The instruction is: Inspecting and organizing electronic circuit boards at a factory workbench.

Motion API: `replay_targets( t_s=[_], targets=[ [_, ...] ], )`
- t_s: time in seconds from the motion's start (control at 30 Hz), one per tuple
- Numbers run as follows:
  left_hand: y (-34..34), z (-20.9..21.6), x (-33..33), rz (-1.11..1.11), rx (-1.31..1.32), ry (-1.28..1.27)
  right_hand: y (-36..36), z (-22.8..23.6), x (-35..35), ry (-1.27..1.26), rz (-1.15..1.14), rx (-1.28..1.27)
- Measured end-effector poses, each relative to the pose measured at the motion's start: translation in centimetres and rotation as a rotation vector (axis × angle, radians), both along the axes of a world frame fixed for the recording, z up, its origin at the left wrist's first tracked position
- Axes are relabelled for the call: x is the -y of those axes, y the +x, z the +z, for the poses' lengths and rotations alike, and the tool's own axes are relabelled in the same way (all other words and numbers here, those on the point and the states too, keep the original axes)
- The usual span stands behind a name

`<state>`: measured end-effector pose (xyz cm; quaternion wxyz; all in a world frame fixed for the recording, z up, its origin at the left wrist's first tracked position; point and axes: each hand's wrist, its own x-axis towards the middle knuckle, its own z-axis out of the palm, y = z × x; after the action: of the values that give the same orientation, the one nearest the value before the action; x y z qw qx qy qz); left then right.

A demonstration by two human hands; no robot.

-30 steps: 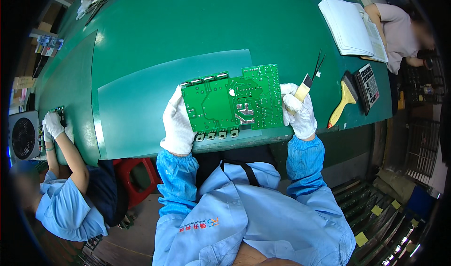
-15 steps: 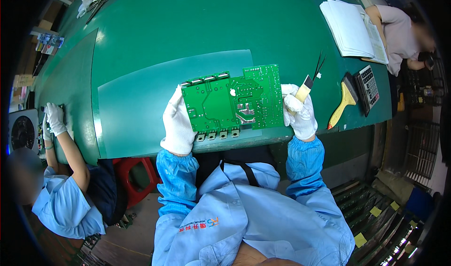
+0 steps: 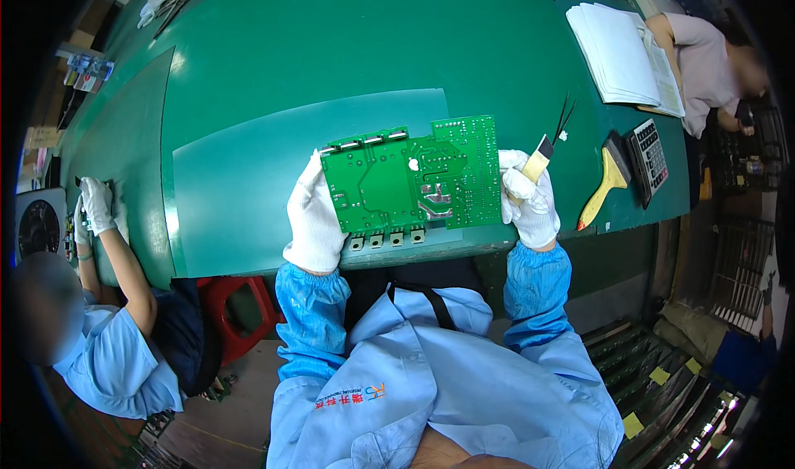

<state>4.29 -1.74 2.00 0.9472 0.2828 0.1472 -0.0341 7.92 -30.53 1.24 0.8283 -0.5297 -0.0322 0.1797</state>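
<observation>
One green board (image 3: 377, 191) is held at the near edge of the desk (image 3: 348, 38), over one pale sheet (image 3: 240, 187); whether it touches the sheet I cannot tell. Four metal tabs (image 3: 397, 238) stick out along its near edge, four more parts line its far edge, and one white blob sits on its face. The left hand (image 3: 311, 220) is clamped on the board's left side, its fingertips hidden behind. At the board's right edge, the right hand (image 3: 532, 200) has its fingers closed around one cream tool (image 3: 535, 166) with a dark end. Right of the board lie one dark two-pronged item (image 3: 564, 117), one yellow-handled brush (image 3: 603, 194) and one calculator (image 3: 648, 164), its key markings too small to read. One paper stack (image 3: 613, 55) is farther off, beyond the board to the right. Coloured print (image 3: 356, 394) marks the shirt, on the near side of the board. Two co-workers show: one person (image 3: 124, 349) well left of the board, another (image 3: 700, 55) far right. One red stool (image 3: 236, 316) stands left of the board, on the near side.
</observation>
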Motion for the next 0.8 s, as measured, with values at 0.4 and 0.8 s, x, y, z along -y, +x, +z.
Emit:
replay_targets(
  t_s=[0.4, 0.8],
  targets=[
    [-0.3, -0.1, 0.2, 0.024, 0.010, 0.001, -0.2, 0.6, -0.1, -0.058, -0.032, -0.031],
    [-0.2, -3.0, -0.2, 0.158, 0.082, 0.195, 0.1, 0.8, -0.1, 0.037, -0.074, -0.008]
  ],
)
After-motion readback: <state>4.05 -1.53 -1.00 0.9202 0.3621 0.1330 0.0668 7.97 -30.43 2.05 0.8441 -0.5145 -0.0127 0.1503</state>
